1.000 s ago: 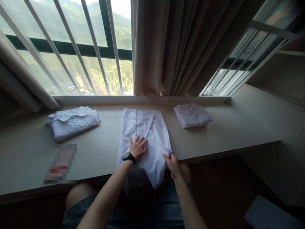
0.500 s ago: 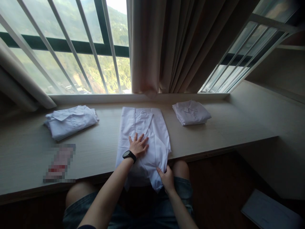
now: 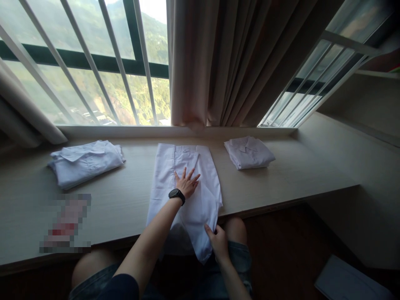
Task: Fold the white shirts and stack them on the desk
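Observation:
A white shirt lies lengthwise on the pale wooden desk, its lower end hanging over the front edge onto my lap. My left hand, with a black watch on the wrist, presses flat on the middle of the shirt, fingers spread. Below the desk edge, my right hand pinches the hanging hem of the shirt.
A folded white shirt lies at the left of the desk and a smaller folded one at the right. A blurred red and white item sits near the front left. Curtains and barred windows run behind. A flat grey object lies on the floor.
My left hand slid farther up the shirt toward the window. My right hand dropped from the shirt's right edge at the desk front to the hanging hem and took hold of it.

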{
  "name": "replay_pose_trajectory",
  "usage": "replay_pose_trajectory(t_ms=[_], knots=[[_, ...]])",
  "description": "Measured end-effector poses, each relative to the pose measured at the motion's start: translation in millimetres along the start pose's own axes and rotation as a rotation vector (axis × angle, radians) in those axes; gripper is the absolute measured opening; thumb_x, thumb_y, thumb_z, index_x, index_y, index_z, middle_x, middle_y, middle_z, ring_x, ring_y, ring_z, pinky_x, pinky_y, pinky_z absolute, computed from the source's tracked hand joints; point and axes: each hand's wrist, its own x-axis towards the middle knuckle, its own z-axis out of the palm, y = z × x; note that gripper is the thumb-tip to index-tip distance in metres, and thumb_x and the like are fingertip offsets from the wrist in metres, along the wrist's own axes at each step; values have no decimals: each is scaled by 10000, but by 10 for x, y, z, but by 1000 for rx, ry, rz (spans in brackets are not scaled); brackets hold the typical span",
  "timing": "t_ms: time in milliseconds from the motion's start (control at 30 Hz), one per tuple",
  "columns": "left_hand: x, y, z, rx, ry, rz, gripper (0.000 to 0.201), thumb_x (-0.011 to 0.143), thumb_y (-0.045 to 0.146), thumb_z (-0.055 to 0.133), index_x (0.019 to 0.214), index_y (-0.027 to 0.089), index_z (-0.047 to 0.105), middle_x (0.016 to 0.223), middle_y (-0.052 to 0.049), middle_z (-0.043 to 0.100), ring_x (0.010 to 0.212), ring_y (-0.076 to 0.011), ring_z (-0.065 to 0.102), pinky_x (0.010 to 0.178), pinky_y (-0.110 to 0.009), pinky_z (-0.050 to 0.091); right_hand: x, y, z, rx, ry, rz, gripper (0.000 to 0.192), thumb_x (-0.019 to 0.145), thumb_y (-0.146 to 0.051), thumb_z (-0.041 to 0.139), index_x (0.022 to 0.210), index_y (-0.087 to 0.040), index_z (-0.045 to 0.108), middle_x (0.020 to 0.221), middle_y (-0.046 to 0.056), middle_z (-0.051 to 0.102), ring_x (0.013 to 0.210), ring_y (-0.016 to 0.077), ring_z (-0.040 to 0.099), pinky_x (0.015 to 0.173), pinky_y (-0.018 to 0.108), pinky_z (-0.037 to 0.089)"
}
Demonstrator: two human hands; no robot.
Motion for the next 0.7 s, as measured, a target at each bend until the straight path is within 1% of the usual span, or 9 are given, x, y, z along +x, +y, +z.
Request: replay_pose_trajectory(t_ms=[100, 200, 267, 333, 400, 500, 567, 633, 700], knots=[[72, -90, 88, -15, -76, -70, 484, 1009, 503, 280, 1450, 462, 474, 1648, 22, 274, 1529, -397, 112, 1090, -816, -16, -4, -1, -18, -15, -5, 13, 542, 727, -688, 657, 776, -151, 701, 773, 105, 727, 763, 279, 664, 661, 302, 475], [42, -146, 170, -26, -66, -97, 519, 1016, 494, 242, 1505, 427, 404, 1647, -8, 281, 1526, -372, 156, 1129, -771, -18, -1, -50, -60, -59, 36, -24, 515, 754, -691, 637, 777, -177, 668, 753, 94, 712, 741, 265, 657, 655, 301, 472], [10, -148, 203, -17, -44, -93, 535, 1018, 476, 236, 1533, 404, 361, 1649, -20, 275, 1528, -364, 151, 1142, -750, -33, 50, -125, -102, -70, 118, -57, 511, 782, -694, 608, 853, -190, 650, 775, 94, 708, 724, 251, 657, 658, 302, 478], [-4, -133, 218, -2, -27, -90, 560, 1008, 476, 268, 1561, 395, 297, 1651, -29, 271, 1528, -373, 143, 1139, -749, -51, 166, -235, -155, -86, 212, -87, 558, 798, -693, 586, 1006, -178, 640, 823, 109, 713, 728, 254, 666, 668, 313, 487], [9, -113, 220, 10, -10, -82, 617, 990, 500, 310, 1587, 365, 232, 1651, -53, 267, 1526, -383, 144, 1144, -741, -54, 347, -358, -215, -135, 278, -104, 637, 817, -680, 561, 1163, -148, 615, 897, 139, 720, 794, 275, 686, 713, 334, 497], [64, -98, 219, 18, 5, -71, 705, 968, 541, 331, 1604, 265, 207, 1655, -102, 243, 1534, -359, 129, 1187, -677, -40, 697, -512, -292, -211, 325, -98, 705, 832, -654, 534, 1275, -107, 589, 1008, 183, 722, 935, 306, 697, 809, 356, 499], [112, -103, 218, 18, 6, -75, 720, 962, 549, 331, 1601, 235, 225, 1660, -102, 227, 1542, -334, 107, 1207, -641, -35, 959, -573, -319, -224, 325, -89, 730, 824, -646, 534, 1292, -88, 590, 1048, 198, 720, 975, 312, 696, 841, 359, 498], [167, -123, 211, 12, -4, -87, 697, 959, 552, 333, 1585, 250, 278, 1658, -80, 241, 1543, -332, 105, 1209, -639, -30, 1238, -614, -323, -195, 301, -84, 738, 795, -638, 564, 1279, -83, 605, 1070, 198, 721, 985, 306, 698, 858, 354, 500], [243, -160, 192, 7, -9, -83, 665, 957, 558, 335, 1555, 269, 351, 1648, -61, 273, 1541, -338, 110, 1207, -645, -24, 1532, -665, -309, -106, 265, -66, 727, 737, -624, 625, 1235, -94, 633, 1098, 187, 721, 1016, 297, 690, 865, 344, 504]])
